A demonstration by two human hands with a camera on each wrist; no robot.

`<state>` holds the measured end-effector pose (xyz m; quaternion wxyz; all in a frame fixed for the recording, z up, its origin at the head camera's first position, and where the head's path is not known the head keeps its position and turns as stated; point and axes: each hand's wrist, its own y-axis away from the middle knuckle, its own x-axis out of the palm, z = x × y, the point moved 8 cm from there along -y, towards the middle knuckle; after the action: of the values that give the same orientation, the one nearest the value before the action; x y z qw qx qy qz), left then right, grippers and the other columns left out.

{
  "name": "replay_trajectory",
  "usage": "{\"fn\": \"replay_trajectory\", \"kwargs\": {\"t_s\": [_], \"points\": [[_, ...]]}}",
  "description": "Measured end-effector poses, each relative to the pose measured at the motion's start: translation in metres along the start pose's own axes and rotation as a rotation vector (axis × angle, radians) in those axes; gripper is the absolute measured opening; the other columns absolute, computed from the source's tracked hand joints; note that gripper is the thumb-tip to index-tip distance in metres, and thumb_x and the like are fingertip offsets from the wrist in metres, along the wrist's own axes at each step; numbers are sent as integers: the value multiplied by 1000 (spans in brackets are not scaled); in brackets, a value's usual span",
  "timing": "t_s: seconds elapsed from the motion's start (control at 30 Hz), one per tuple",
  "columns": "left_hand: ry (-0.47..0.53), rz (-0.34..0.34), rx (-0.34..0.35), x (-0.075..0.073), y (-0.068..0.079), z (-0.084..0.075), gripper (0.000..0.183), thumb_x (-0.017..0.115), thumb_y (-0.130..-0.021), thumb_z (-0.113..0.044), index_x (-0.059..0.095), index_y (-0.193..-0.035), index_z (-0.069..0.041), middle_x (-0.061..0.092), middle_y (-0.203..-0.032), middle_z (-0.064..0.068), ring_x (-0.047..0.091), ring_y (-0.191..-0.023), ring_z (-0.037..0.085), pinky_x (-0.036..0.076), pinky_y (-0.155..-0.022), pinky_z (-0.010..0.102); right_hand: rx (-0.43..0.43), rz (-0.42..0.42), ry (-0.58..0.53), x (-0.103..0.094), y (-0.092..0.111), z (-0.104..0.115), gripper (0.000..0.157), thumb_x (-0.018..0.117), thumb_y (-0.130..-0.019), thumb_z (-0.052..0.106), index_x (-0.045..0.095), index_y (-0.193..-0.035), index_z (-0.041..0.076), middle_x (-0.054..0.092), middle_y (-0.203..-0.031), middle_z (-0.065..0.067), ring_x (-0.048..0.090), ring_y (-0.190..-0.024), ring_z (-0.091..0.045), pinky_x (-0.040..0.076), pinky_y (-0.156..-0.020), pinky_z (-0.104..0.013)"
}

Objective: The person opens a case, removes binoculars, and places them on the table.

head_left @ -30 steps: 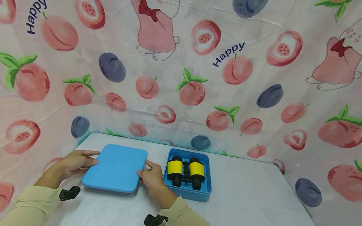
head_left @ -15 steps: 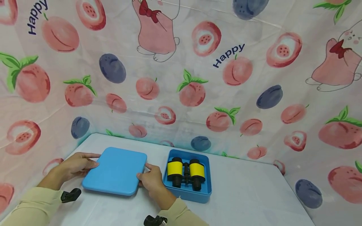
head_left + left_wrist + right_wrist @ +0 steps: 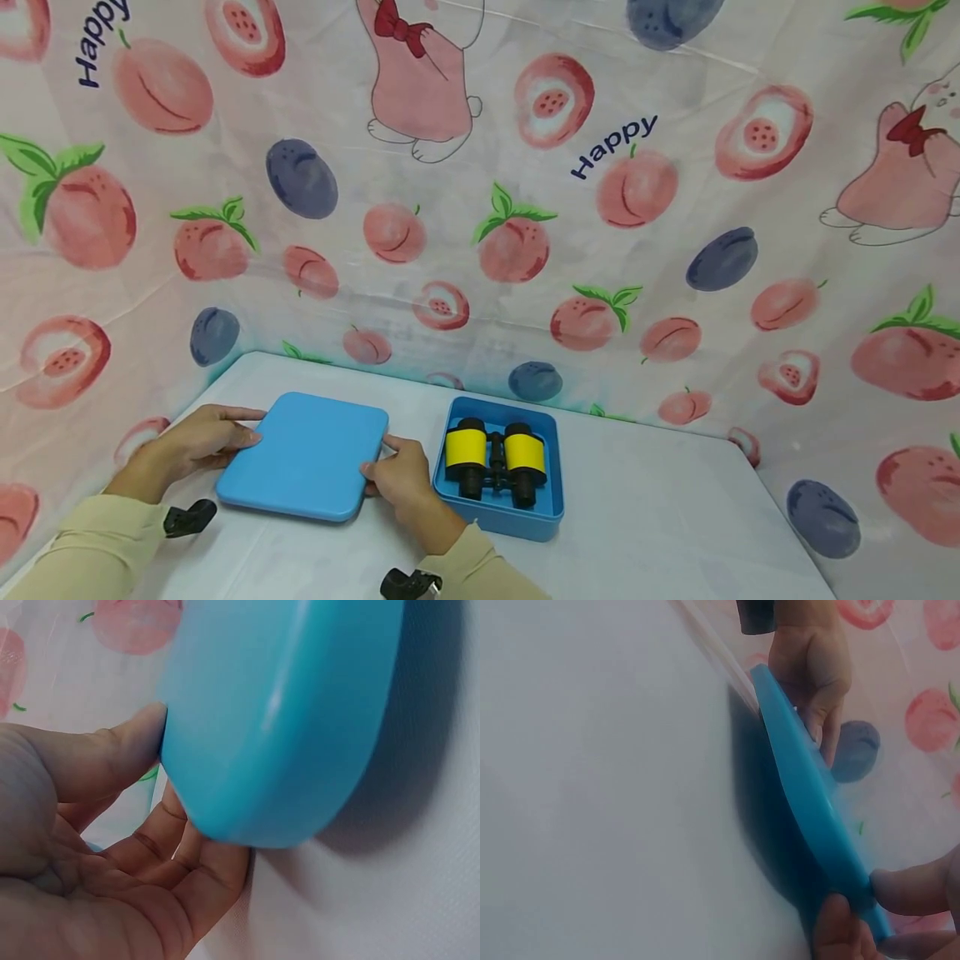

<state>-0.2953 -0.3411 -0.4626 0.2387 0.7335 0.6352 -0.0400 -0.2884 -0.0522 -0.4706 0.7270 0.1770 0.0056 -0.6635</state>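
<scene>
Both hands hold a flat blue lid [image 3: 307,457] by its opposite side edges, just over the white table at the left. My left hand [image 3: 202,442] pinches the left edge, thumb on top and fingers beneath; the left wrist view shows that lid corner [image 3: 255,750] between thumb and fingers. The right edge is pinched by my right hand [image 3: 405,475], its thumb above and fingertips below in the right wrist view. Right of that hand stands an uncovered blue box [image 3: 517,523], and in it lie black binoculars [image 3: 497,458] with yellow bands.
A white-covered table [image 3: 660,508] stretches to the right of the box. Behind it and at the sides hangs a cloth [image 3: 450,183] printed with peaches, blue fruit and pink animals. A black strap or camera piece sits at each wrist.
The lid and both hands have sunk slightly toward the table in the first half second, then stay nearly still. The box and binoculars keep their place.
</scene>
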Motion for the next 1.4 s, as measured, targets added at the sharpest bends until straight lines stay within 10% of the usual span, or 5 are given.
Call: {"fn": "replay_trajectory", "kwargs": {"t_s": [0.47,0.9,1.4], "points": [[-138,-70,8,3,1,-5,60,62,-100,-8,41,-151,15,46,-58,-6,45,-54,10,44,-54,24,-76,-27,105,1,-4,-1,53,78,-91,4,63,-142,2,59,-77,-3,67,-58,-11,58,-60,-20],[-80,-164,-32,-9,14,-22,60,67,-101,-21,49,-145,16,73,-95,3,67,-82,13,62,-73,26,-290,-97,208,-19,10,31,54,80,-89,6,66,-140,8,61,-84,0,53,-72,-11,51,-59,-19],[46,-32,90,73,15,-94,68,71,-99,-25,45,-153,6,64,-140,28,74,-111,22,62,-95,37,-226,7,20,-88,15,52,56,80,-92,17,63,-145,18,64,-94,-4,76,-80,-12,56,-66,-23]]}}
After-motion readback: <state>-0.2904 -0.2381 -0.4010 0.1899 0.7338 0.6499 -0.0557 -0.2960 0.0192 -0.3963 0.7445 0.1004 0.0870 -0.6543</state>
